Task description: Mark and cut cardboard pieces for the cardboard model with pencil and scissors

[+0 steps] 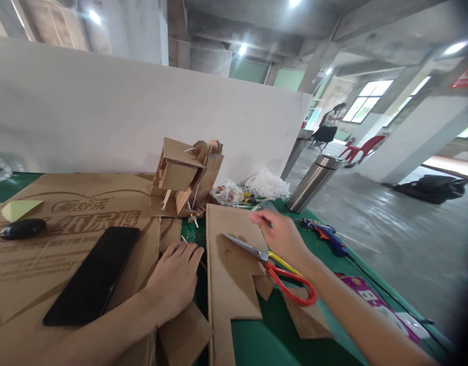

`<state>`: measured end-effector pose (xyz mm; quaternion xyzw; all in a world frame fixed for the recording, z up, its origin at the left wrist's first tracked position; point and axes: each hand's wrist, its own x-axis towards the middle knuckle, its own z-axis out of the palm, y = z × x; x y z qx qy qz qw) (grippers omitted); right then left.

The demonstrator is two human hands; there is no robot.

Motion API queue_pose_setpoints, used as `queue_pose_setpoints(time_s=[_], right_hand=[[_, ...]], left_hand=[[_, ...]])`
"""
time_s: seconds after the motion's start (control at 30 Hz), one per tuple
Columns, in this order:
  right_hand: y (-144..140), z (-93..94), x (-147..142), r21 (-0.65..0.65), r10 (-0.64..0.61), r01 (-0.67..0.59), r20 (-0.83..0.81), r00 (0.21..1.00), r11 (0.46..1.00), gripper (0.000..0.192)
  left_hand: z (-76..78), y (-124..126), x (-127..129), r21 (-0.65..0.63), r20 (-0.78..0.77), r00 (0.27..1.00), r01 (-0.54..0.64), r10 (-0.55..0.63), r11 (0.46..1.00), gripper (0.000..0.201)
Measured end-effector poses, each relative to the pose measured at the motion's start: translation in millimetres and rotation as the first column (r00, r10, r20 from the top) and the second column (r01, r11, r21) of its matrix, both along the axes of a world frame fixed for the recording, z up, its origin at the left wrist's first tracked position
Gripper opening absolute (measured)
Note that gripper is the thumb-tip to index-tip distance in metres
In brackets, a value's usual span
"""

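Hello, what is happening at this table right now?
A person is working with cardboard at a green table. The left hand rests flat, palm down, on cardboard pieces. The right hand hovers over a cut cardboard sheet where red-handled scissors lie. A small cardboard model stands behind, a black phone lies left.

Green table (280, 345) under cardboard sheets (230, 274)

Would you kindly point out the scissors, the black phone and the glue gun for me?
scissors (270, 260): head view, on the pivot where blades meet handles.
black phone (94, 274): head view, middle of its dark screen.
glue gun (327, 236): head view, on its blue body.
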<state>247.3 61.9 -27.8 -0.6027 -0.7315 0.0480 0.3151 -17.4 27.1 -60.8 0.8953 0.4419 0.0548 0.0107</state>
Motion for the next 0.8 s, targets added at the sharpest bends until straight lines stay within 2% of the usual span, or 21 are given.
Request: queue_pose_setpoints(time_s=[0.17, 0.23, 0.33, 0.57, 0.8], right_hand=[[97.3, 29.9, -16.7, -0.146, -0.079, 0.102, 0.154, 0.985, 0.984, 0.022], [128.8, 34.4, -26.4, -0.196, -0.093, 0.137, 0.219, 0.971, 0.971, 0.024], [161.1, 33.4, -38.5, -0.248, -0.064, 0.142, 0.298, 0.952, 0.958, 0.027], [194.1, 23.7, -47.8, -0.340, -0.048, 0.197, 0.402, 0.914, 0.920, 0.029], [195.8, 23.9, -44.8, -0.346, -0.070, 0.219, 0.396, 0.916, 0.912, 0.027]], left_hand=[[-0.9, 1.5, 0.0, 0.001, 0.001, 1.000, -0.003, 0.003, 1.000, 0.046], [-1.2, 1.7, -0.3, 0.002, 0.000, 1.000, -0.006, 0.006, 1.000, 0.045], [-1.3, 1.1, -1.2, 0.002, -0.002, 1.000, -0.009, 0.009, 1.000, 0.045], [-3.7, 1.4, -2.8, -0.012, 0.018, 1.000, -0.006, 0.007, 1.000, 0.045], [-5.2, 3.0, -3.0, 0.000, 0.056, 0.998, -0.003, 0.003, 1.000, 0.045]])
